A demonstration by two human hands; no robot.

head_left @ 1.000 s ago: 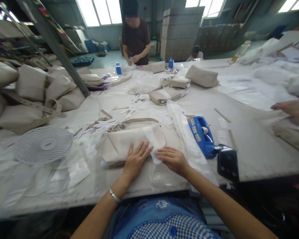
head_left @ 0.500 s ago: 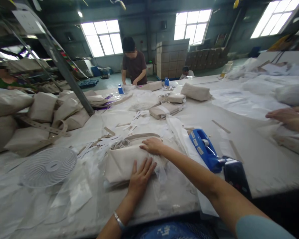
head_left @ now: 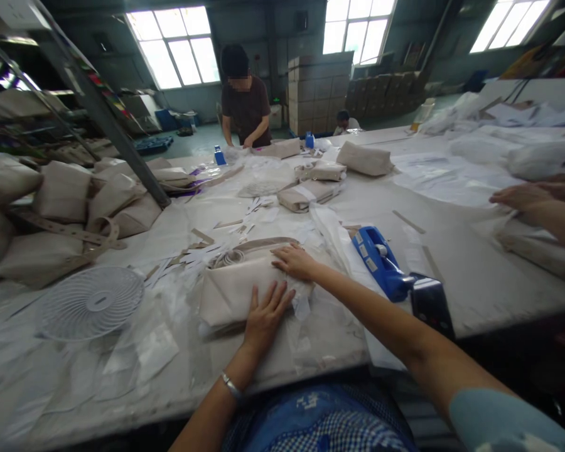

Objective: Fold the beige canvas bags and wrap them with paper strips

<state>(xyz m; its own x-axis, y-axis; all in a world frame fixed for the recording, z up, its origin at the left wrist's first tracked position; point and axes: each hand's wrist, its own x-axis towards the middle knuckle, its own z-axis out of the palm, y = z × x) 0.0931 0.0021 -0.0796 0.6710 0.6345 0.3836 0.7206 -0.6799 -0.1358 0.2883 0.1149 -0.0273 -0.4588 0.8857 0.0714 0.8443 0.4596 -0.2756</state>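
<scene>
My left hand (head_left: 266, 316), fingers spread, lies flat on the cream bag (head_left: 233, 290) beneath it; my right hand (head_left: 295, 261), fingers extended, rests on it just beyond. Right of both: a blue tape dispenser (head_left: 375, 258); left, a round grille (head_left: 95, 302).

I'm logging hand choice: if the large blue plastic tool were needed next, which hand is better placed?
Probably the right hand: it rests on the soft beige bag, nearer the blue plastic tool. The left hand, also on the bag, is farther, with the right arm between.
</scene>
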